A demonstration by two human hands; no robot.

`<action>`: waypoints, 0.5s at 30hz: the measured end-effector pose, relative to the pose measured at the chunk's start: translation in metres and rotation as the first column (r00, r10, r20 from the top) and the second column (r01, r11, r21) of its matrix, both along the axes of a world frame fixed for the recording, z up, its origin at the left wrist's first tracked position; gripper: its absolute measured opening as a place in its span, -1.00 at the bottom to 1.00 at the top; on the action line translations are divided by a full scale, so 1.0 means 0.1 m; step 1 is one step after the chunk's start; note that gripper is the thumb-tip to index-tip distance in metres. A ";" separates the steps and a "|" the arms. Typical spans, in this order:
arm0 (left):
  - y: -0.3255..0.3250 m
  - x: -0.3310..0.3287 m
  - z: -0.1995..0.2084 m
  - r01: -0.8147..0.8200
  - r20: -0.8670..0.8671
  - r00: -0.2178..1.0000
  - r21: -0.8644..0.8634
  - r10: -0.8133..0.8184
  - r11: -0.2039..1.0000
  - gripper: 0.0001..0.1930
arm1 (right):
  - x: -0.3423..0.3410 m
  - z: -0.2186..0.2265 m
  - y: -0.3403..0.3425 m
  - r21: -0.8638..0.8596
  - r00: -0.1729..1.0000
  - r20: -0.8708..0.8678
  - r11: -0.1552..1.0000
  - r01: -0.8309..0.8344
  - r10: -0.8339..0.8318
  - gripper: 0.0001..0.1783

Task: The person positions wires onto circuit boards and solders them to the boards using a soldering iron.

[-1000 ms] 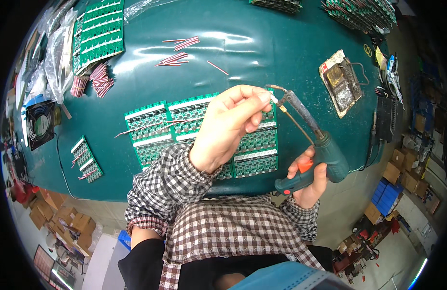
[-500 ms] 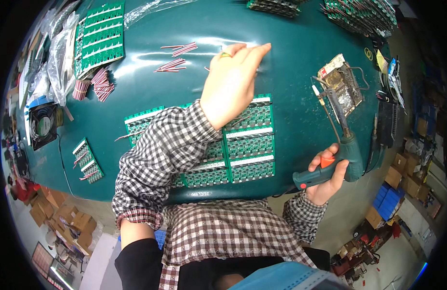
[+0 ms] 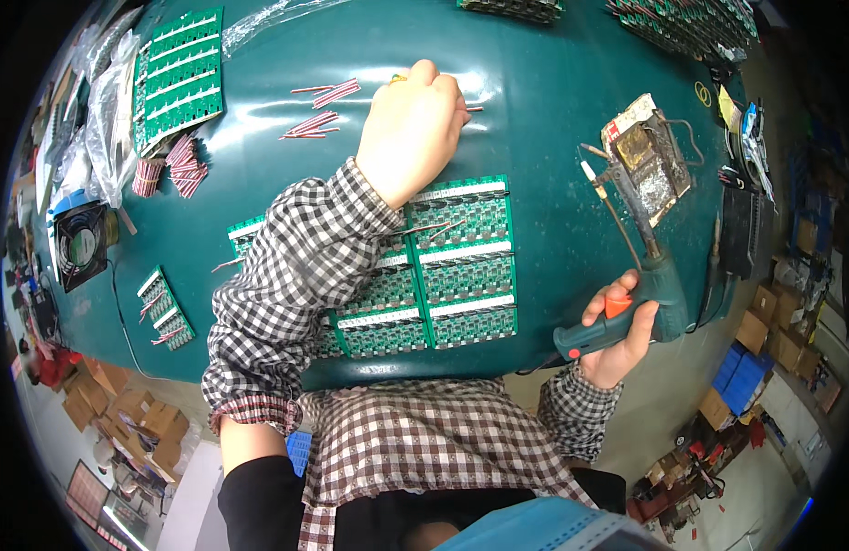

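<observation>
The right hand (image 3: 614,356) grips a soldering gun (image 3: 664,296) while the left hand (image 3: 412,133) curls over a wire (image 3: 476,109), whether pinching I can't tell.

No text can be read. The red patch (image 3: 611,134) on the stand (image 3: 652,161) is too small to make out, the white marks (image 3: 379,369) on the worktop (image 3: 553,202) are blurred, and print on the boards (image 3: 468,277) is too fine.

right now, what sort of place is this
Probably an electronics assembly workshop: a soldering gun in the right hand, green circuit boards on the bench, and bunches of short wires.
</observation>
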State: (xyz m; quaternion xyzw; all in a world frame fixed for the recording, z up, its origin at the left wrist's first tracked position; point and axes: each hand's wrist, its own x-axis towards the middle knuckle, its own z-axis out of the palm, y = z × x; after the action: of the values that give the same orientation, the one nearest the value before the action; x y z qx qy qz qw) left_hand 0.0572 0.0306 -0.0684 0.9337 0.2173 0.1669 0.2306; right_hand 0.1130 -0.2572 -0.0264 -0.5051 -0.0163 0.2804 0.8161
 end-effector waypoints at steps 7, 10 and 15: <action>0.00 -0.01 -0.04 -0.008 0.007 1.000 -0.049 0.008 0.999 -0.88 | -0.05 0.00 0.02 -0.036 0.999 -0.026 0.999 -0.022 0.021 -0.58; 0.02 -0.05 0.02 0.017 0.034 0.999 -0.098 -0.014 0.995 -0.88 | -0.06 0.01 0.07 -0.030 0.998 -0.039 0.998 -0.058 0.057 -0.57; -0.25 -0.49 0.38 0.036 0.130 0.991 -0.332 0.008 0.943 -0.91 | -0.14 -0.18 0.19 0.154 0.981 -0.172 0.986 -0.063 0.090 -0.55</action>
State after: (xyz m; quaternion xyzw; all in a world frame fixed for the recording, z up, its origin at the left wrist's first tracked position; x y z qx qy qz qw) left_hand 0.0082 0.0055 -0.0304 0.8698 0.2204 0.1866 0.4000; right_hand 0.0987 -0.2385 -0.0447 -0.4152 0.0168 0.3539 0.8379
